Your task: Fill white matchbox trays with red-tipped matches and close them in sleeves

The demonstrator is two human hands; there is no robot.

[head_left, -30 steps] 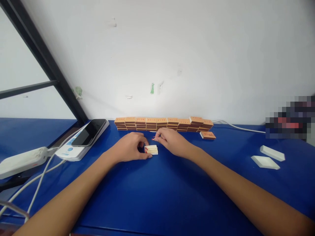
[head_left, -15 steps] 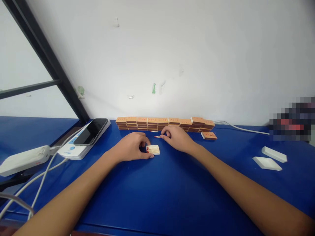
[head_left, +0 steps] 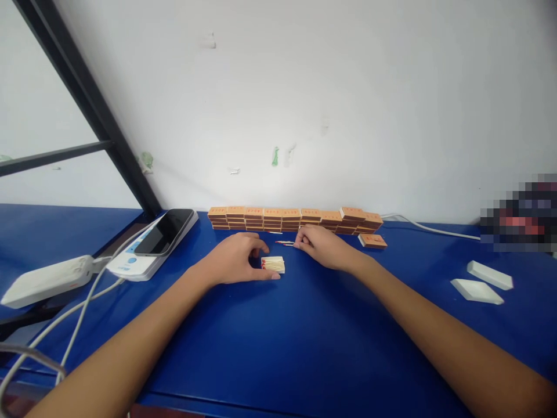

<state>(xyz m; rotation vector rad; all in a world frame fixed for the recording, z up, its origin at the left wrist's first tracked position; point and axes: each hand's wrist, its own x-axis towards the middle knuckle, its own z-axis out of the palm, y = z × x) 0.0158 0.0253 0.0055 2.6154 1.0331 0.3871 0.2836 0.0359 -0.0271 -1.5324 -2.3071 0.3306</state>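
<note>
A small white matchbox tray (head_left: 279, 269) full of red-headed matches (head_left: 272, 264) lies on the blue tabletop (head_left: 278, 331). My left hand (head_left: 235, 259) curves around its left end, thumb along the near edge and index finger above the far edge, fingers apart. To the right and farther back, my right hand (head_left: 321, 246) pinches the end of a match (head_left: 288, 245). Another match lies close beside it, just behind. One more loose match (head_left: 275, 233) rests in front of the stacked matchboxes (head_left: 272, 220).
A single matchbox (head_left: 373, 241) lies before the right end of the stack. Two white pieces (head_left: 477, 291) are at right. On the left are a phone (head_left: 164, 232) on a white power strip (head_left: 130, 266), a white block (head_left: 47, 281) and cables. The wall (head_left: 304, 87) stands behind.
My right hand has shifted a little to the right, and two matches now show at its fingertips. My left index finger has lifted slightly away from the tray. The view has shifted slightly.
</note>
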